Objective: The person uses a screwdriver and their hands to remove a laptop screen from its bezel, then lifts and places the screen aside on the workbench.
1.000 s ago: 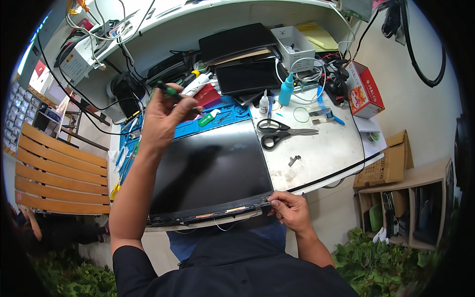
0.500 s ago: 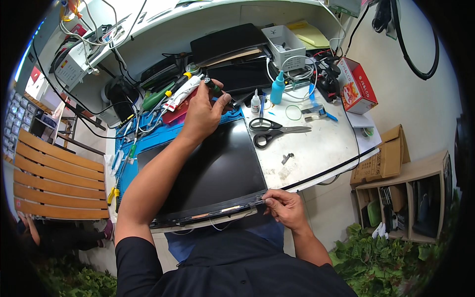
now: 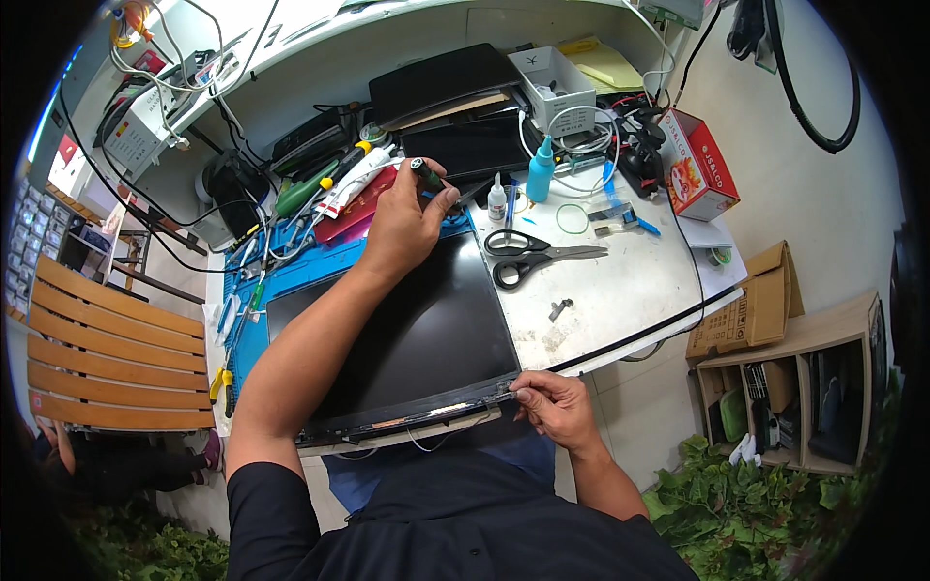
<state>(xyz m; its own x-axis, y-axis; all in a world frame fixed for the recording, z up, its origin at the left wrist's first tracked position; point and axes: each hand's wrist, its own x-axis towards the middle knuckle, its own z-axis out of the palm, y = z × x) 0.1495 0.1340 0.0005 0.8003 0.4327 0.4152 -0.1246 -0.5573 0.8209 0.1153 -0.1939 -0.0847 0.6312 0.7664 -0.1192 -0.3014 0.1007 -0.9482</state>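
Observation:
My left hand (image 3: 405, 221) is closed around a screwdriver (image 3: 428, 177) with a dark green and black handle, over the far edge of a black screen panel (image 3: 426, 320). The tool's tip is hard to make out. My right hand (image 3: 557, 407) pinches the near right corner of the panel, where a thin dark strip (image 3: 426, 414) runs along its near edge. What lies between those fingertips is mostly hidden. A thin white cable (image 3: 426, 447) hangs under that edge. The panel lies partly on a blue work mat (image 3: 254, 334) and reaches over the table's near side.
Black scissors (image 3: 542, 257), a turquoise bottle (image 3: 541, 174), a small white dropper bottle (image 3: 497, 200) and a small dark part (image 3: 560, 309) are on the white table right of the panel. Tools and cables crowd the left. A red box (image 3: 697, 169) stands at the right.
My left hand has shifted slightly downward and the screwdriver's handle has tilted a little. My right hand keeps its pinch at the panel's corner.

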